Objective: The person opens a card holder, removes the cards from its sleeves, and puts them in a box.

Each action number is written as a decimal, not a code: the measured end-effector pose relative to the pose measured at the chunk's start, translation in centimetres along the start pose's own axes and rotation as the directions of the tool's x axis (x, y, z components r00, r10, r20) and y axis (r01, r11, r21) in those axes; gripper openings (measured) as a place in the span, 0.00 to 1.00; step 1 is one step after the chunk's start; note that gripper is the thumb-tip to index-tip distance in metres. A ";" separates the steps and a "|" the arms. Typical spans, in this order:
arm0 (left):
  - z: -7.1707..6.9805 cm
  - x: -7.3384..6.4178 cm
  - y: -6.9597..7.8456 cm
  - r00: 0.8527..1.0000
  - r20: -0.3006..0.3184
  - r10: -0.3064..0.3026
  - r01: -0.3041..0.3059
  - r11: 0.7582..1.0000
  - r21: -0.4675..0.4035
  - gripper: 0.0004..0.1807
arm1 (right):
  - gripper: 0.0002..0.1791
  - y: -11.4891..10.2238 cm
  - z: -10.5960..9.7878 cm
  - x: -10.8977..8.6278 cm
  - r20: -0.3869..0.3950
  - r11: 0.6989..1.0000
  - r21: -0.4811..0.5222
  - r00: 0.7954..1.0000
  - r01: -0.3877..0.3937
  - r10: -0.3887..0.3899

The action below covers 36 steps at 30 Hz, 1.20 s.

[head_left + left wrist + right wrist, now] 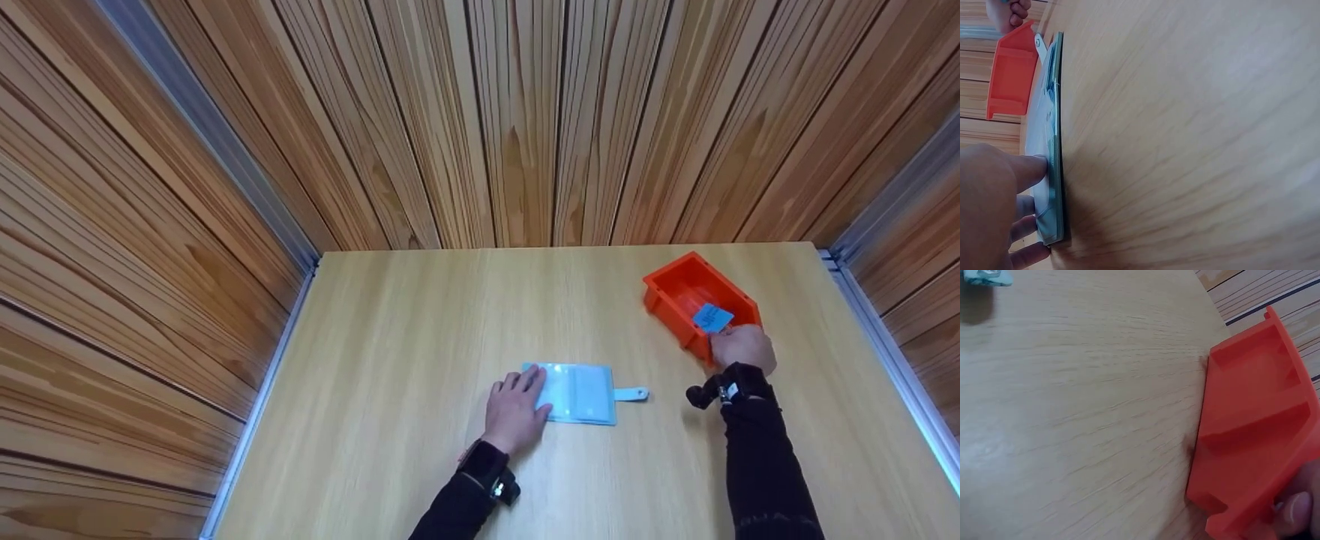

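A light-blue card holder (581,394) with a clear, glossy surface lies opened flat on the table, its snap strap (631,394) pointing right. On its left part rests my left hand (516,409), fingers spread; in the left wrist view the thumb (1030,169) touches its near edge. Over the near right corner of an orange bin (679,289) is my right hand (744,348), fingers curled, pinching a small blue card (712,318) with dark markings. The card appears above the bin's inside. From the right wrist, the bin's side (1252,410) hides most of the hand and the card.
The wooden table (420,322) ends at a plank wall (517,135) behind. Metal rails (259,416) run along its left and right sides. The bin stands at the back right, turned at an angle.
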<state>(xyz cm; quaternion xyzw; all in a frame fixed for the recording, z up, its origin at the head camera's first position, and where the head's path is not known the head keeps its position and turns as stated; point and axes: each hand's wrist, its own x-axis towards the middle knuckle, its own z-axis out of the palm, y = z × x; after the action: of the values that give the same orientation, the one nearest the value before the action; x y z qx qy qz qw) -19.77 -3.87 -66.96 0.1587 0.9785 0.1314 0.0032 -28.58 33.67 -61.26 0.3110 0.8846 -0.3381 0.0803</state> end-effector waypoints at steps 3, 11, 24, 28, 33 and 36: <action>0.2 0.0 0.0 0.999 -0.032 0.021 -0.020 1.000 0.024 0.33 | 0.19 -0.3 0.0 0.2 -0.023 0.998 -0.058 1.000 -0.022 0.021; 0.1 -0.1 0.2 0.999 -0.029 0.021 -0.020 0.999 0.031 0.34 | 0.20 -1.0 -0.4 0.5 -0.020 0.990 -0.113 0.996 -0.084 0.082; -0.1 0.1 0.2 1.000 0.003 -0.005 0.005 1.000 0.003 0.34 | 0.20 -2.1 -0.2 0.2 -0.054 0.977 -0.130 0.985 -0.167 0.161; -0.1 0.0 0.2 1.000 0.016 -0.010 0.010 1.000 -0.006 0.34 | 0.21 -1.9 0.1 0.4 -0.047 0.977 -0.125 0.985 -0.170 0.165; -0.2 -0.1 0.1 1.000 0.007 0.000 0.000 1.000 -0.001 0.33 | 0.22 -1.7 0.4 0.8 -0.051 0.975 -0.146 0.985 -0.169 0.164; -0.3 -0.2 0.0 1.000 0.001 0.001 -0.001 1.000 0.007 0.33 | 0.22 -1.6 0.5 1.0 -0.051 0.973 -0.160 0.986 -0.168 0.162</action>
<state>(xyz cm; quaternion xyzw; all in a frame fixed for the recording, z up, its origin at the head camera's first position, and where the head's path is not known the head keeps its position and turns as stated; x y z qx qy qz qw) -19.63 -4.01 -66.74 0.1595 0.9789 0.1277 0.0030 -30.37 32.89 -61.11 0.3820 0.8819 -0.2503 0.1166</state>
